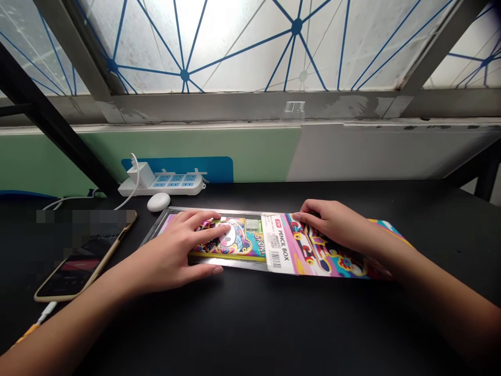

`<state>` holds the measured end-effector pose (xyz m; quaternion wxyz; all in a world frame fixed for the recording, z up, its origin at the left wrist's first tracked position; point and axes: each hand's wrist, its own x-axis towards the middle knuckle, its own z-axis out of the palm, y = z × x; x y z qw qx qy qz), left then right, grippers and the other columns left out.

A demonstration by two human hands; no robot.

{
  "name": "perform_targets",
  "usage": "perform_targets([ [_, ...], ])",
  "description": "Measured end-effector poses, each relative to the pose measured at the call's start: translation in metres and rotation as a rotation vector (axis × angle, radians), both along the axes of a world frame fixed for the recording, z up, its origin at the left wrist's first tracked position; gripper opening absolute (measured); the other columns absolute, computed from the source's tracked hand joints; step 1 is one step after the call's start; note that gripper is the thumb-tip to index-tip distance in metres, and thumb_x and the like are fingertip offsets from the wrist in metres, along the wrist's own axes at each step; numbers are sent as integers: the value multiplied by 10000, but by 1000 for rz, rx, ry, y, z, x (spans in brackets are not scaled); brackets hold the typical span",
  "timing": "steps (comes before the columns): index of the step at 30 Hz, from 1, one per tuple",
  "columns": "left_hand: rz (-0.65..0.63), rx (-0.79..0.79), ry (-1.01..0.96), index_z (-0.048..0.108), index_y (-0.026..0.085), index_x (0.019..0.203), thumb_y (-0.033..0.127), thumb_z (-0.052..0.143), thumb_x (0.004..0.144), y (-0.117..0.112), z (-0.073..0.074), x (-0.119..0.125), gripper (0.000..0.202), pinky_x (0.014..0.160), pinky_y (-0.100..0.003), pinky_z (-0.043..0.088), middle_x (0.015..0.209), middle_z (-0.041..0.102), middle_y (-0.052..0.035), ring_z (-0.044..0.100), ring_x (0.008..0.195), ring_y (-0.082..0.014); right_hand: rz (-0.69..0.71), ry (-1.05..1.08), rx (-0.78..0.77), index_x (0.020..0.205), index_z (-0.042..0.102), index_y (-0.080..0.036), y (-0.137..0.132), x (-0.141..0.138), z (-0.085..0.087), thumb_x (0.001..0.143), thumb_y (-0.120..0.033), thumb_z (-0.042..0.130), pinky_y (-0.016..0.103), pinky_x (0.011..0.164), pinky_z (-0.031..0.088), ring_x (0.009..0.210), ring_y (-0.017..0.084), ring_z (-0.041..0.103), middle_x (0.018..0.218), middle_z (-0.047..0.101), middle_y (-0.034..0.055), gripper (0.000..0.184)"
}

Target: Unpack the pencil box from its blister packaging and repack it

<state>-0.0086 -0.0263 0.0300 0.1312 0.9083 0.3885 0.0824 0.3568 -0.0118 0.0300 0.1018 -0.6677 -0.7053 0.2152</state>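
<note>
A colourful pencil box [250,244] with a cartoon face lies in a clear plastic tray [235,262] on the black desk. Spread flat across its left part is my left hand [176,250], with the thumb over the tray's near edge. A printed cardboard sleeve [285,250], labelled "PENCIL BOX" above a barcode, covers the right end of the tray and reaches further right. Over this sleeve, my right hand [332,222] is closed, thumb and curled fingers pinching near its far edge. My right forearm hides some of the sleeve's right end.
At left lies a phone [78,266] with a cable plugged in. A white power strip [176,183] holding a charger [141,175] stands against the wall, with a white rounded case [158,202] before it. Dark metal posts [58,115] flank the desk, below a window [235,47].
</note>
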Motion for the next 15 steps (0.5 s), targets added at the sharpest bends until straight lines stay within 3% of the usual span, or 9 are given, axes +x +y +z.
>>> perform_targets([
  [7,-13,-45,-146,534,390,1499,526,718,893,-21,-1,20,649,1159,-627,382,1604,433,-83,338,1467,-412,37,94,-43,892,623,-276,-12,-22,-7,965,-636,463,317,624,441,723,204,619,850,732,4,401],
  [11,22,-105,-451,625,389,1405,463,690,924,-35,4,27,490,1198,-594,344,1631,411,-38,326,1495,-392,48,122,-68,883,631,-271,-12,-23,-6,955,-646,469,313,607,428,709,201,604,811,712,0,415],
  [15,189,-63,-827,777,319,1144,458,611,961,-19,6,17,283,1209,-544,337,1515,556,-42,426,1446,-374,55,117,-82,850,643,-260,-7,-15,-5,928,-644,509,309,613,426,714,200,594,787,699,2,415],
])
